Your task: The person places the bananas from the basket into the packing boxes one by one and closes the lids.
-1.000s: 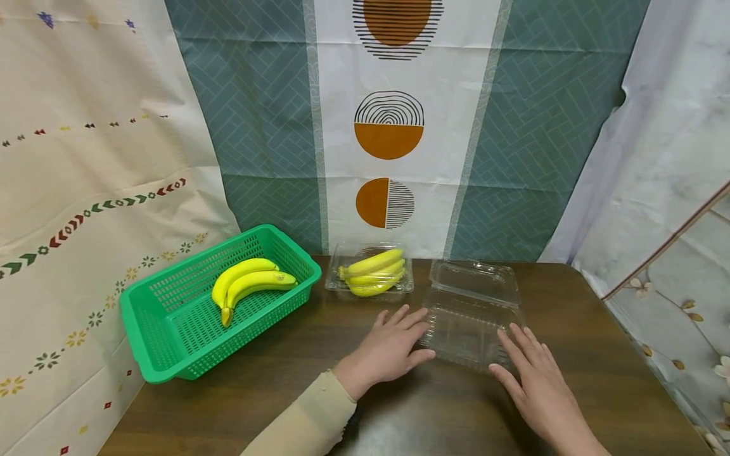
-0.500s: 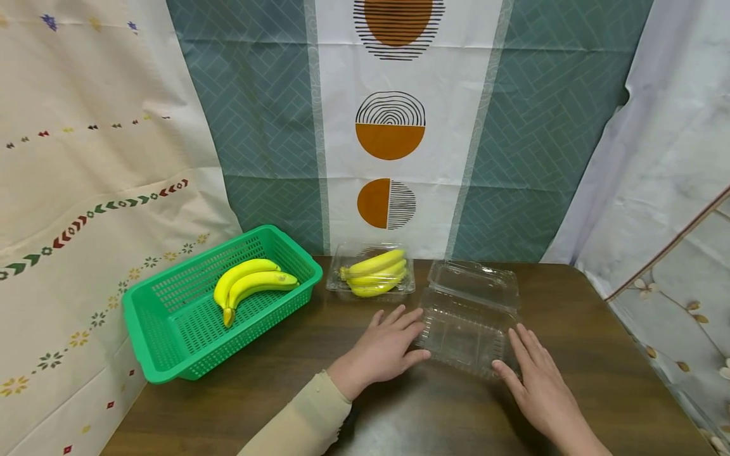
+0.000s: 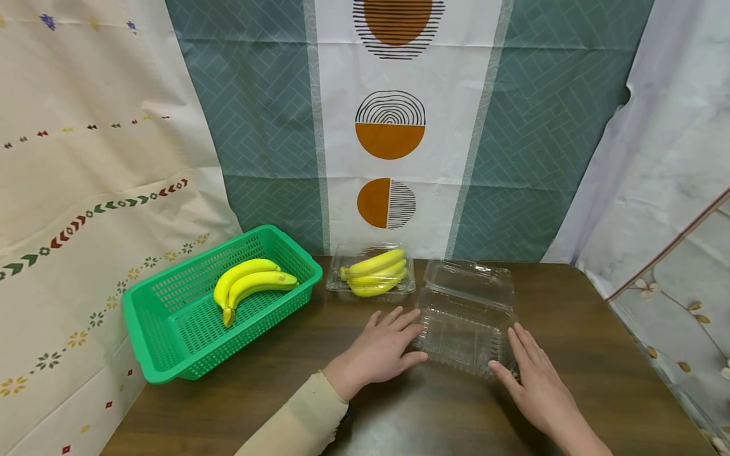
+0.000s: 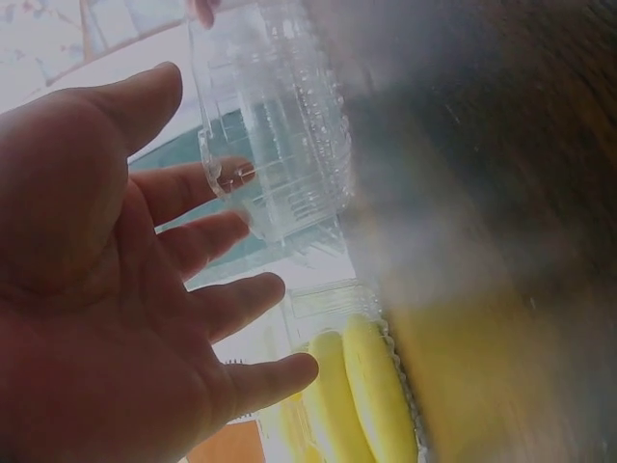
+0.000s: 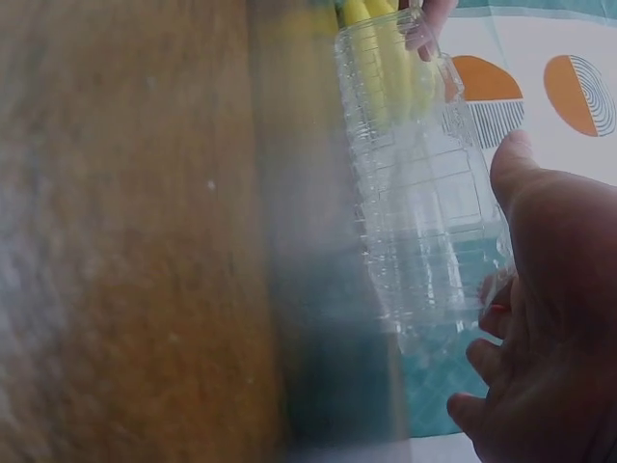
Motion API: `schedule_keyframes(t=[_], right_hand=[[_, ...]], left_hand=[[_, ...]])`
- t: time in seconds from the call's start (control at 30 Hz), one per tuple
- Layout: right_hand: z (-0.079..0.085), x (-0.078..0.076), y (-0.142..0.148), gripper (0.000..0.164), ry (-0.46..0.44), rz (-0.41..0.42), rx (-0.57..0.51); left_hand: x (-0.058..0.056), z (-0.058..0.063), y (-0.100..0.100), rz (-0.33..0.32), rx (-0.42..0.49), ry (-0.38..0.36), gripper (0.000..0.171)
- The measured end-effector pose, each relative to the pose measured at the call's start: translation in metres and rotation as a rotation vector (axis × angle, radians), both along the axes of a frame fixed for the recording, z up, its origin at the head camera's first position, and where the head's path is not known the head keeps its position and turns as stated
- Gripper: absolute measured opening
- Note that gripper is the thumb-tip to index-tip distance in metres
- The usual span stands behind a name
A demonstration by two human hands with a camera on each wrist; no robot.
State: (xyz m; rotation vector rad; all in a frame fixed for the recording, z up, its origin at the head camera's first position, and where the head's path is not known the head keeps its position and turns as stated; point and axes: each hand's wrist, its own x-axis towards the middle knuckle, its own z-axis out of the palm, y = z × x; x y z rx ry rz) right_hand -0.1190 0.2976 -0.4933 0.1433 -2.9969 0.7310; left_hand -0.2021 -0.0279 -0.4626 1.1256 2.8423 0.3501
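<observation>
A clear plastic clamshell box [image 3: 462,335] lies on the table with its lid [image 3: 470,282] folded back, away from the person. At its left side my left hand [image 3: 379,351] has its fingers spread, the fingertips right at the rim. My right hand [image 3: 536,380] is at the opposite side, fingers fairly straight and thumb by the near right corner. In the left wrist view, the index fingertip shows through the clear wall [image 4: 275,125]. The right wrist view has the box wall [image 5: 424,183] between the two hands.
A closed clear box with bananas [image 3: 373,272] stands at the back, left of the lidded one. On the left, a green plastic basket [image 3: 251,335] holds a bunch of bananas [image 3: 251,285]. Patterned cloths [image 3: 268,114] hang behind the brown table [image 3: 428,418].
The clamshell box and both hands have shifted slightly to the left. My right hand has moved in to the box's right side. The basket and the closed box stay put.
</observation>
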Motion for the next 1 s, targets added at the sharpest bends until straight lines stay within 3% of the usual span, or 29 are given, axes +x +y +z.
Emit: schedule_keyframes(t=[0.57, 1.0], right_hand=[[-0.0013, 0.0009, -0.0055, 0.102, -0.041, -0.021, -0.029], [-0.0014, 0.0007, -0.0069, 0.103, -0.055, -0.027, -0.037]], left_hand=[[-0.0002, 0.0001, 0.0013, 0.017, -0.015, 0.004, 0.064], [0.0028, 0.0037, -0.0018, 0.032, 0.034, 0.067, 0.063]])
